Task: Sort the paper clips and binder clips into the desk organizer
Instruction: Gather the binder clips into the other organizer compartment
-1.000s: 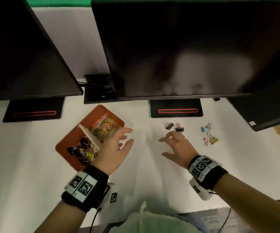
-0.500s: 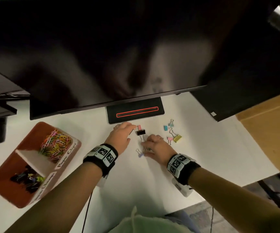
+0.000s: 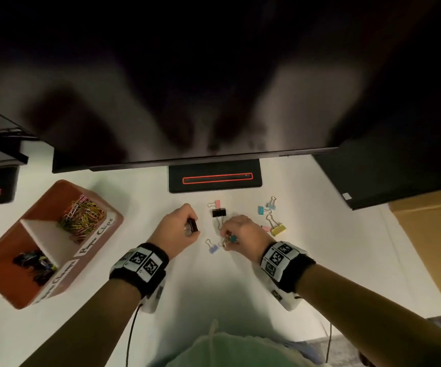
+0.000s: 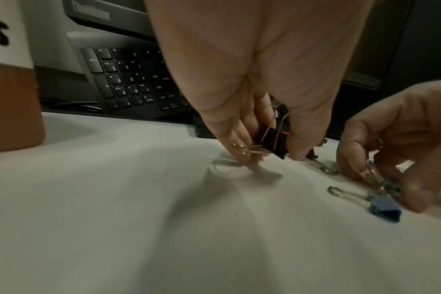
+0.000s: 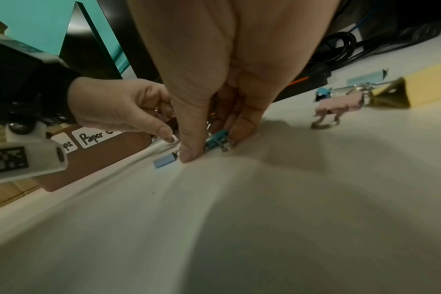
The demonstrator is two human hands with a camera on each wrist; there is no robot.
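Note:
My left hand (image 3: 185, 225) pinches a black binder clip (image 3: 193, 224) just above the white desk; in the left wrist view the black binder clip (image 4: 271, 142) sits between thumb and fingers. My right hand (image 3: 236, 234) pinches a teal binder clip (image 3: 232, 238), seen as the teal binder clip (image 5: 215, 139) pressed at the desk. A light blue binder clip (image 3: 213, 248) lies between the hands. Another black clip (image 3: 218, 212), a pink clip (image 3: 216, 203), a yellow clip (image 3: 278, 229) and teal ones (image 3: 264, 208) lie loose. The brown organizer (image 3: 5, 279) at the left holds paper clips (image 3: 81, 217) and binder clips (image 3: 35, 262) in separate compartments.
A dark monitor (image 3: 187, 88) overhangs the desk, its stand base (image 3: 215, 176) just behind the loose clips. A keyboard (image 4: 129, 79) leans behind the organizer. A brown cardboard box (image 3: 431, 247) borders the desk on the right. Cables (image 5: 340, 47) lie at the back.
My left hand left the organizer, reached right and picked up a black binder clip. My right hand curled down onto the teal clip. The head view swung to the right.

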